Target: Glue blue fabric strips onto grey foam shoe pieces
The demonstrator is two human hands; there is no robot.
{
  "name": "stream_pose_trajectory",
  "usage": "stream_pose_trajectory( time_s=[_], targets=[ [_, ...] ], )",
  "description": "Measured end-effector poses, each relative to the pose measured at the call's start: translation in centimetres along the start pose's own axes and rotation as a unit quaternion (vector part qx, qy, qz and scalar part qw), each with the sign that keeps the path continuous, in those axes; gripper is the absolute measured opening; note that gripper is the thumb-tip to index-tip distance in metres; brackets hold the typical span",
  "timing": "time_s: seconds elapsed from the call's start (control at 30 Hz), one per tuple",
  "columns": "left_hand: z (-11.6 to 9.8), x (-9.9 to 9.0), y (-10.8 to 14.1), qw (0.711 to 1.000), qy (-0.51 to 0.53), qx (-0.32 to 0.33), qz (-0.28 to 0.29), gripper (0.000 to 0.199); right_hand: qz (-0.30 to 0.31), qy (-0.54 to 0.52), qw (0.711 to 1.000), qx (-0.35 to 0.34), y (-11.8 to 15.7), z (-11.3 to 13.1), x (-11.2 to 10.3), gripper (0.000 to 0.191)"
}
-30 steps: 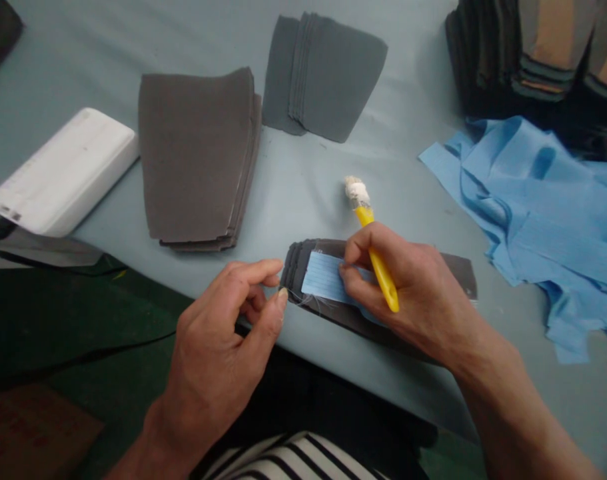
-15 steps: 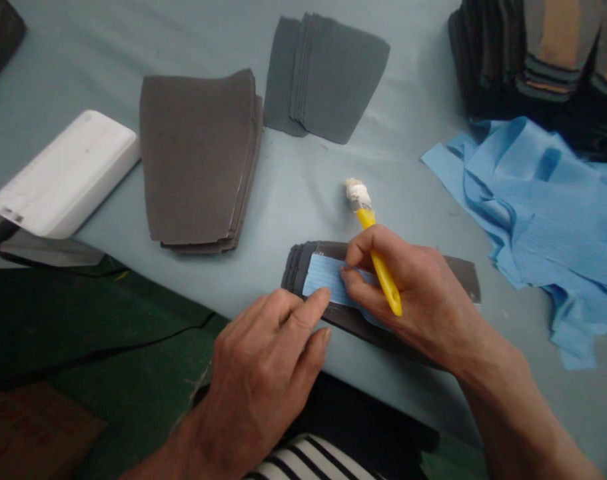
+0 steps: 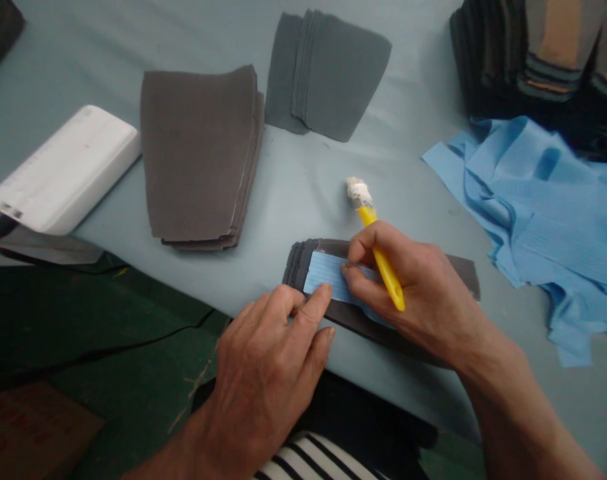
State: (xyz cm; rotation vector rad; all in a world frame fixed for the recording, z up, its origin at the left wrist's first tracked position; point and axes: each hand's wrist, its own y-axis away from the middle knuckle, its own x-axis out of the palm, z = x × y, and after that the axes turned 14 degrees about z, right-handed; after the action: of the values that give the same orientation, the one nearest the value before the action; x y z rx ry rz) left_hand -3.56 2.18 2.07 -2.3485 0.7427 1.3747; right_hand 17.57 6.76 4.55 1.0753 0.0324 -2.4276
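A strip of light blue ribbed fabric [image 3: 328, 277] lies on a small stack of dark grey cloth pieces [image 3: 463, 270]. My left hand [image 3: 268, 360] rests its fingertips on the strip's near edge and holds nothing. My right hand [image 3: 403, 287] is shut on a yellow-handled brush [image 3: 386, 270], whose white-caked tip [image 3: 359, 192] points away from me. Its thumb and forefinger press on the strip's right end, which passes under those fingers. Part of the strip is hidden by my right hand.
Two stacks of grey cloth panels [image 3: 198, 153] [image 3: 328, 77] and a white block [image 3: 66, 170] lie on the pale blue-grey table [image 3: 293, 173]. Crumpled blue fabric [image 3: 548, 213] lies at right, before dark stacked pieces [image 3: 508, 47]. The table's near edge runs below my hands.
My left hand has moved right and forward from beside the stack, where its fingers pinched at fine threads, and now touches the strip. My right hand and the brush have barely moved.
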Motion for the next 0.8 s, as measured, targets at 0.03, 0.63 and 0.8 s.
stream_pose_trajectory(
  time_s=[0.03,0.63,0.8],
  targets=[
    [0.0,0.02,-0.01,1.0,0.0,-0.001,0.0,0.031,0.001,0.0,1.0,0.0,-0.02,-0.01,0.0,0.013],
    [0.03,0.03,-0.14,1.0,-0.005,-0.003,0.013,0.033,0.0,0.0,1.0,0.009,-0.04,-0.59,-0.19,0.01],
    [0.04,0.02,-0.24,1.0,-0.008,-0.004,0.013,0.033,0.007,-0.007,1.0,0.013,0.01,-0.66,-0.13,0.01]
  ],
)
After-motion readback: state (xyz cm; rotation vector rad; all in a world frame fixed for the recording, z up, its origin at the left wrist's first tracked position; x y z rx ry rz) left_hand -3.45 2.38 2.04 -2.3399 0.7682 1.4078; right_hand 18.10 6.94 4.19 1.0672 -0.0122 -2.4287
